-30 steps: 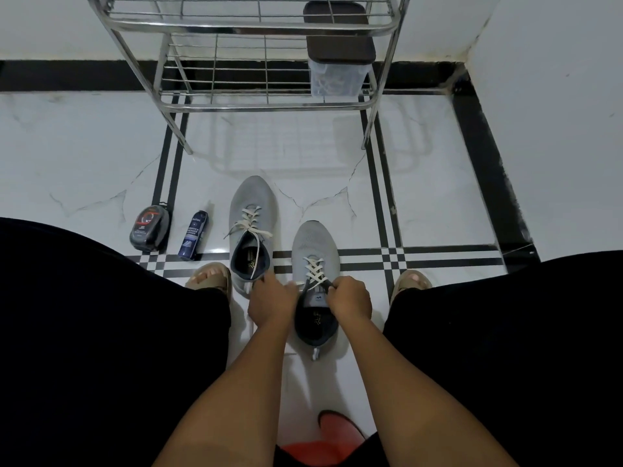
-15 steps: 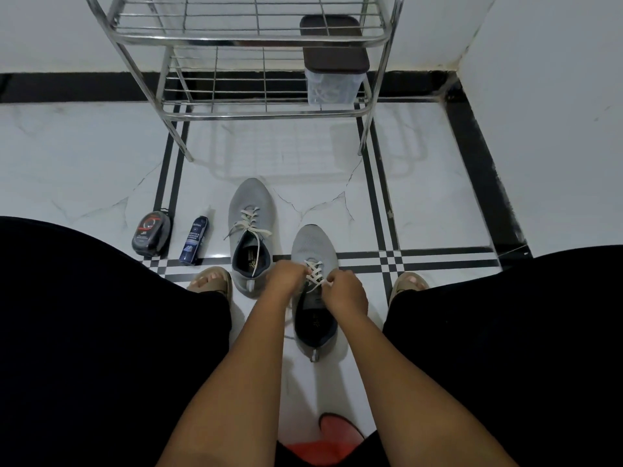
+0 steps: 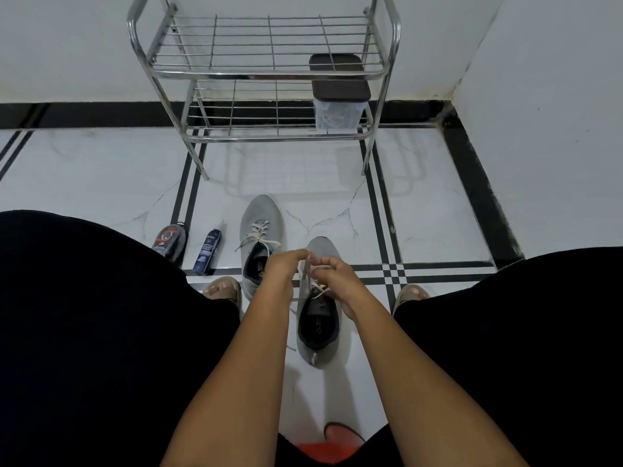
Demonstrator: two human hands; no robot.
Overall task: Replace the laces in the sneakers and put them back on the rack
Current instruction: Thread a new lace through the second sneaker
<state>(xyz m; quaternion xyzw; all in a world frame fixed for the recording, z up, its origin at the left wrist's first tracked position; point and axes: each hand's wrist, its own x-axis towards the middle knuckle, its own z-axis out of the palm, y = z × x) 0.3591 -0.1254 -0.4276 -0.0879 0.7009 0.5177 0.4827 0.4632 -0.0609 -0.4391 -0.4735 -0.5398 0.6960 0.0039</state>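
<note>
dim, cool light | soft rack point(image 3: 263, 72) shadow on floor point(image 3: 101, 176) | wide-angle edge bending

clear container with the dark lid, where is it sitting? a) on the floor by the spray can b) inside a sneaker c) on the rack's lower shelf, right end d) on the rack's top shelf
c: the clear container stands at the right end of the metal rack's lower shelf, seen through the top shelf's wires.
</note>
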